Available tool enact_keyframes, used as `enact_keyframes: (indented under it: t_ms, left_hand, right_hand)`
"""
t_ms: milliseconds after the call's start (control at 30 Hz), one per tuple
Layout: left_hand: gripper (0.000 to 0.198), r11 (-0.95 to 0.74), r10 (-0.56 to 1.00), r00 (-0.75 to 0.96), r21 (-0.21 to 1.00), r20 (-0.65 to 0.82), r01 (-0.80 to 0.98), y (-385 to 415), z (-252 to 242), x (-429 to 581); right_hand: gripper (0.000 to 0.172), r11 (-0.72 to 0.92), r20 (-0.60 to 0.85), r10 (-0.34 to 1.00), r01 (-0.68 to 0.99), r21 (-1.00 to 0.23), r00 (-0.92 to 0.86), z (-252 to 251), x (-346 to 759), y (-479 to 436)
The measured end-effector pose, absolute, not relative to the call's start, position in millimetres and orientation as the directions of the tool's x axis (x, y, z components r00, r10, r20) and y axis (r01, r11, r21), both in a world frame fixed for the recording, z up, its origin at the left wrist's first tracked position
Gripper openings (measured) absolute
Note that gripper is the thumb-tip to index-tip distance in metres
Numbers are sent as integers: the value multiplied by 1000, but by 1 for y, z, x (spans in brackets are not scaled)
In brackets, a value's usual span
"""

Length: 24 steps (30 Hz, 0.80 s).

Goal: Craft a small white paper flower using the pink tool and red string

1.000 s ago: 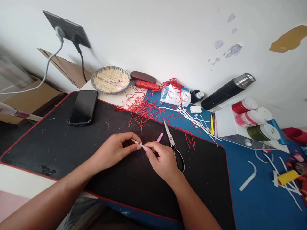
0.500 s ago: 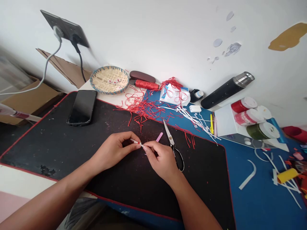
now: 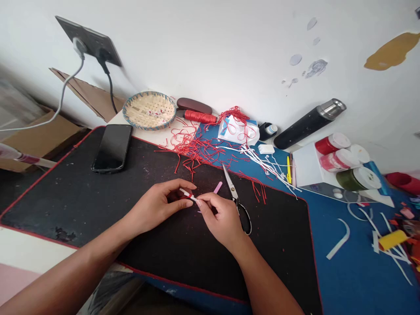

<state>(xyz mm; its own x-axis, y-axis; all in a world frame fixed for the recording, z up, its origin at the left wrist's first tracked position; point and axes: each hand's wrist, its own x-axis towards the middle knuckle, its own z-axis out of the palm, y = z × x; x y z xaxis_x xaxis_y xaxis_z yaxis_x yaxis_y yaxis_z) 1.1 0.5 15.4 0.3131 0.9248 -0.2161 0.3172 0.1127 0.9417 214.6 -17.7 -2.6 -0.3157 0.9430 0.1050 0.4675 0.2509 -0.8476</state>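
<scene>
Between the fingertips of my right hand (image 3: 222, 218) is one end of a thin white cord-like piece with red bands (image 3: 187, 193). The thumb and forefinger of my left hand (image 3: 160, 203) are spread around its other end, and I see no grip there. Whether the red is wound cord cannot be made out. Just beyond my right hand lie scissors (image 3: 233, 190), blades pointing away, and a small pink stick (image 3: 218, 187). Both hands are over the black mat (image 3: 183, 253). A heap of red cord snippets (image 3: 200, 151) is scattered past its far edge.
Along the wall stand a woven basket (image 3: 149, 107), a red thread spool (image 3: 200, 116), a black flask (image 3: 310, 124) and paint jars (image 3: 337, 159). White cords (image 3: 262, 161) lie behind the scissors. A phone (image 3: 112, 148) rests on the mat's left.
My left thumb and forefinger have parted from the banded white piece, where they were pinching it. My right hand keeps its pinch in about the same place.
</scene>
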Motion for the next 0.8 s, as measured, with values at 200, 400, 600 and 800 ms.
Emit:
enact_keyframes:
  t_ms: [200,400,600,800]
  left_hand:
    - [14,98,922,334,953,-195,285,2,14,1]
    - [22,253,892,356,961,-278,115,3,11,-2]
    - [20,202,912,326,964,-249,170,2,11,-2]
    - [12,31,949,291,954,-123,299,1,14,-1]
  right_hand:
    - [23,188,59,952,424,-886,-300,-2,214,-18]
    - [23,164,27,950,427,-889,-310,-3,213,-18]
    - [24,125,-18,950,433,-893,-312,-1,212,-18]
    - [23,30,-108,946,417,-909,-305,1,212,-19]
